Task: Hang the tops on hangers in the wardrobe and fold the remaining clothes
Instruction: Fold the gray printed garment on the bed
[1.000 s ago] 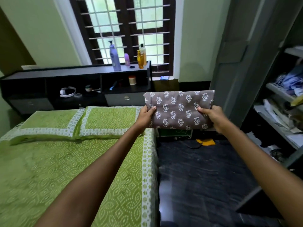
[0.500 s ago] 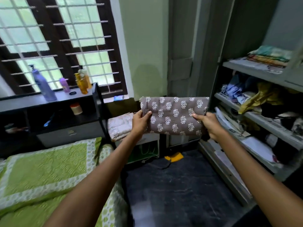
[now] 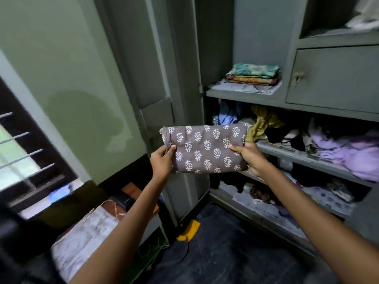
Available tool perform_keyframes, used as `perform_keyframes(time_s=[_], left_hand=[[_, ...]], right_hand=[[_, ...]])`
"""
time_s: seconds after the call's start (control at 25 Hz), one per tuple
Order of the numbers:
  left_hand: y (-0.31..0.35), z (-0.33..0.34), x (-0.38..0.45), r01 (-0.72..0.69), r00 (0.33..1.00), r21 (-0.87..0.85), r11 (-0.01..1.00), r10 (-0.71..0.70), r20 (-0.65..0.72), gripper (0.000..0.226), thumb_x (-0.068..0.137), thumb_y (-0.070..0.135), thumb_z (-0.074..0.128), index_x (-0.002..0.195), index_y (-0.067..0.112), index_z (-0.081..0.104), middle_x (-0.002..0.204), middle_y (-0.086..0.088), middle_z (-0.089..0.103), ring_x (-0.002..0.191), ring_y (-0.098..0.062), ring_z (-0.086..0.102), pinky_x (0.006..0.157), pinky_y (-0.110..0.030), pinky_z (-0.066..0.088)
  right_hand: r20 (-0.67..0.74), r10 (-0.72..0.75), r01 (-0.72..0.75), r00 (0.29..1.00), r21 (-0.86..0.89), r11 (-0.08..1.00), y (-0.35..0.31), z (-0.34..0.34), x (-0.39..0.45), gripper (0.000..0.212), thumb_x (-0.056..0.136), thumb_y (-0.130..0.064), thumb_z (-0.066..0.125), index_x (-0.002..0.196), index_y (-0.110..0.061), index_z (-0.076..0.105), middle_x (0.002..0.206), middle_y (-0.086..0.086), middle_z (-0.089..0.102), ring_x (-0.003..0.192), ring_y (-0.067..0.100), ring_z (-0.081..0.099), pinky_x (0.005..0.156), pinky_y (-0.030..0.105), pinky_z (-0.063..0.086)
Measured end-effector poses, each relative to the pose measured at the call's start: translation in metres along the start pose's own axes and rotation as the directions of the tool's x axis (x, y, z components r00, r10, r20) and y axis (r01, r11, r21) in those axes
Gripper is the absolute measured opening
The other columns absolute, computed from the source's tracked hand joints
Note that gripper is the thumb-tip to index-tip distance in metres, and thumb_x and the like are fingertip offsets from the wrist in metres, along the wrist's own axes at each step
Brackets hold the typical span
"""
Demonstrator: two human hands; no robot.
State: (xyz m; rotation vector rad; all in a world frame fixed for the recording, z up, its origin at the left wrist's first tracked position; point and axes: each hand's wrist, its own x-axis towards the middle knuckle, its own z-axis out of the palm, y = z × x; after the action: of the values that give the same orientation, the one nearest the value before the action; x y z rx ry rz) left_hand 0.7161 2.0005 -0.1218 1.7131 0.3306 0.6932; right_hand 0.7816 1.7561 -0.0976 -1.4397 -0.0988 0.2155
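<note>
Both hands, left (image 3: 162,160) and right (image 3: 251,156), pinch the folded cloth (image 3: 205,148) by its ends before the wardrobe (image 3: 307,158) shelves.

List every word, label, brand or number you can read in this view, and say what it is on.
None can be read.
Folded brown cloth held by left hand and right hand: white leaf motifs only, no lettering.
Paper lining on the wardrobe shelf: print too blurred to read.

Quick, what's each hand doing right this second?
Left hand: grip closed on the left end of the folded brown printed cloth.
Right hand: grip closed on the cloth's right end.
</note>
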Motion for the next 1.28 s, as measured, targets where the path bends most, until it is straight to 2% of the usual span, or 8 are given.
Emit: perform_keyframes(time_s=[0.24, 0.36, 0.44, 0.64, 0.8, 0.96, 1.12, 1.28], left_hand=[[-0.010, 0.082, 0.079, -0.015, 0.991, -0.079, 0.997, 0.025, 0.132, 0.032, 0.089, 0.014, 0.061, 0.070, -0.010, 0.054, 0.068, -0.005, 0.046, 0.068, -0.012, 0.037, 0.058, -0.027, 0.029], [-0.011, 0.137, 0.141, -0.031, 0.984, -0.078, 0.997, 0.044, 0.174, 0.031, 0.088, 0.014, 0.062, 0.062, 0.005, 0.049, 0.064, 0.000, 0.041, 0.065, -0.010, 0.034, 0.057, -0.027, 0.027], [-0.013, 0.176, 0.185, -0.071, 0.979, -0.065, 0.995, 0.082, 0.188, 0.034, 0.088, 0.015, 0.062, 0.059, 0.012, 0.045, 0.061, 0.002, 0.038, 0.062, -0.009, 0.032, 0.056, -0.027, 0.025], [0.005, 0.265, 0.294, -0.105, 0.973, -0.078, 0.991, 0.119, 0.199, 0.030, 0.089, 0.016, 0.061, 0.060, 0.020, 0.053, 0.062, 0.003, 0.051, 0.066, -0.009, 0.041, 0.055, -0.027, 0.033], [0.007, 0.322, 0.361, -0.107, 0.975, -0.109, 0.988, 0.125, 0.182, 0.022, 0.083, 0.034, 0.055, 0.076, 0.014, 0.059, 0.074, -0.003, 0.058, 0.073, -0.013, 0.048, 0.064, -0.030, 0.039], [0.010, 0.381, 0.434, -0.108, 0.969, -0.108, 0.988, 0.129, 0.210, 0.018, 0.093, 0.020, 0.053, 0.086, 0.007, 0.063, 0.083, -0.015, 0.064, 0.078, -0.016, 0.052, 0.071, -0.035, 0.046], [0.026, 0.442, 0.507, -0.129, 0.956, -0.081, 0.988, 0.146, 0.255, 0.029, 0.090, 0.018, 0.056, 0.062, 0.017, 0.050, 0.067, -0.003, 0.054, 0.071, -0.014, 0.045, 0.063, -0.030, 0.038], [0.041, 0.500, 0.574, -0.135, 0.943, -0.041, 0.990, 0.141, 0.301, 0.022, 0.085, 0.017, 0.063, 0.065, 0.012, 0.055, 0.072, -0.008, 0.052, 0.070, -0.013, 0.043, 0.060, -0.027, 0.035]], right_hand=[[-0.128, -0.009, 0.007, 0.992, -0.017, 1.000, -0.009, -0.037, 0.085, 0.018, 0.086, -0.006, 0.063, 0.104, -0.006, 0.064, 0.088, 0.004, 0.068, 0.068, 0.011, 0.066, 0.062, 0.024, 0.052], [-0.184, -0.055, 0.053, 0.981, -0.012, 0.998, -0.022, -0.059, 0.148, 0.018, 0.085, -0.005, 0.063, 0.103, -0.008, 0.064, 0.086, 0.003, 0.068, 0.061, 0.007, 0.066, 0.057, 0.020, 0.053], [-0.208, -0.086, 0.083, 0.974, -0.019, 0.996, -0.032, -0.075, 0.193, 0.019, 0.086, -0.006, 0.063, 0.105, -0.008, 0.063, 0.089, 0.003, 0.067, 0.067, 0.009, 0.065, 0.062, 0.023, 0.053], [-0.268, -0.122, 0.134, 0.956, 0.025, 0.991, -0.060, -0.104, 0.307, 0.025, 0.085, -0.007, 0.063, 0.110, -0.005, 0.063, 0.098, 0.008, 0.068, 0.074, 0.015, 0.064, 0.075, 0.031, 0.055], [-0.332, -0.169, 0.176, 0.928, -0.009, 0.984, -0.084, -0.115, 0.378, 0.024, 0.086, -0.006, 0.062, 0.109, -0.002, 0.062, 0.109, 0.013, 0.065, 0.082, 0.023, 0.063, 0.087, 0.040, 0.051], [-0.459, -0.247, 0.232, 0.853, -0.089, 0.969, -0.106, -0.125, 0.453, 0.023, 0.086, -0.004, 0.061, 0.108, 0.000, 0.062, 0.106, 0.015, 0.066, 0.090, 0.028, 0.063, 0.084, 0.044, 0.052], [-0.619, -0.328, 0.213, 0.714, -0.254, 0.943, -0.132, -0.139, 0.524, 0.016, 0.081, -0.009, 0.066, 0.096, -0.003, 0.064, 0.098, 0.013, 0.068, 0.086, 0.025, 0.062, 0.084, 0.045, 0.053], [-0.710, -0.304, 0.184, 0.636, -0.243, 0.952, -0.162, -0.157, 0.586, 0.014, 0.081, -0.009, 0.065, 0.094, -0.003, 0.064, 0.095, 0.011, 0.067, 0.091, 0.029, 0.065, 0.079, 0.041, 0.054]])
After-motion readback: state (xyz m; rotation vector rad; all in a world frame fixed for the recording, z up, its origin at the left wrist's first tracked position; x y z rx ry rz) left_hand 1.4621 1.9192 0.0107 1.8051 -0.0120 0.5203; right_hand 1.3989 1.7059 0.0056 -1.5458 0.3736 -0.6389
